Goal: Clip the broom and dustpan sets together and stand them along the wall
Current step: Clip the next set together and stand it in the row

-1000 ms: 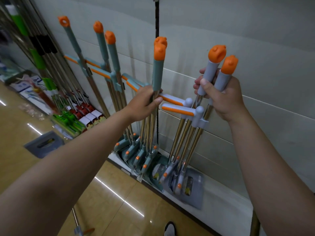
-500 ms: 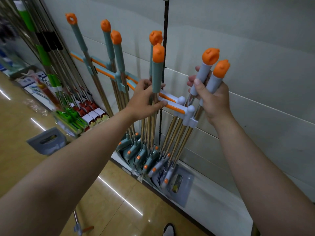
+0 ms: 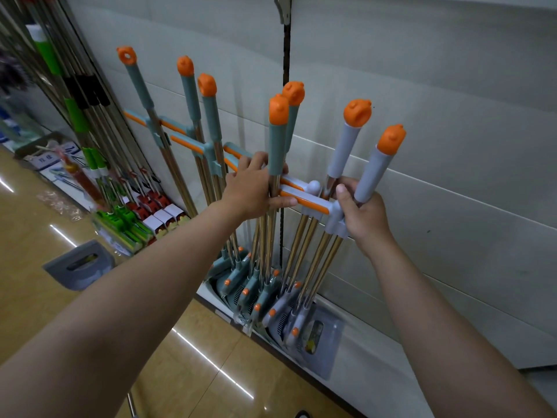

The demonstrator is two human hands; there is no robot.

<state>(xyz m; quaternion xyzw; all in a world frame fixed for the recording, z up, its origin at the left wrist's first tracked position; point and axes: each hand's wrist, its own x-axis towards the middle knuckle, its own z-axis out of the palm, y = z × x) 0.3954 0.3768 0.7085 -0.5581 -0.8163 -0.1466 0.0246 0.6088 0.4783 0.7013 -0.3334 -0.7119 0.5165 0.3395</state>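
Grey set: the grey broom and dustpan set [image 3: 372, 173] leans towards the wall [image 3: 437, 122]. Its two grey grips have orange caps, and its gold poles run down to a grey dustpan [image 3: 319, 333] on the white ledge [image 3: 361, 375].
Right hand: the right hand [image 3: 361, 212] is clenched round both poles just under the grey grips, thumb up, right above the grey clip bar [image 3: 304, 203] with its orange stripe.
Teal set: the teal set [image 3: 277, 146] stands just left of the grey one, with its foot on the same ledge.
Left hand: the left hand [image 3: 250, 188] wraps its fingers round the teal set's poles below the grip. The thumb lies along the clip bar.
Row: further teal sets [image 3: 193, 95] stand leftwards along the wall, clipped in pairs.
Wall strip: a black slotted strip [image 3: 286, 55] runs up behind the poles.
Floor: a loose grey dustpan [image 3: 78, 263] lies well apart on the glossy tan floor [image 3: 36, 224].
Other stock: mops with green sleeves [image 3: 75, 116] lean at far left, with red and white boxes [image 3: 162, 212] at their feet.
Writing: the blue characters on the packets [image 3: 45, 159] are too small to read.
Hidden: the broom heads overlap in the pans and are hard to tell apart. A shoe [image 3: 301, 414] is cut off by the bottom edge.
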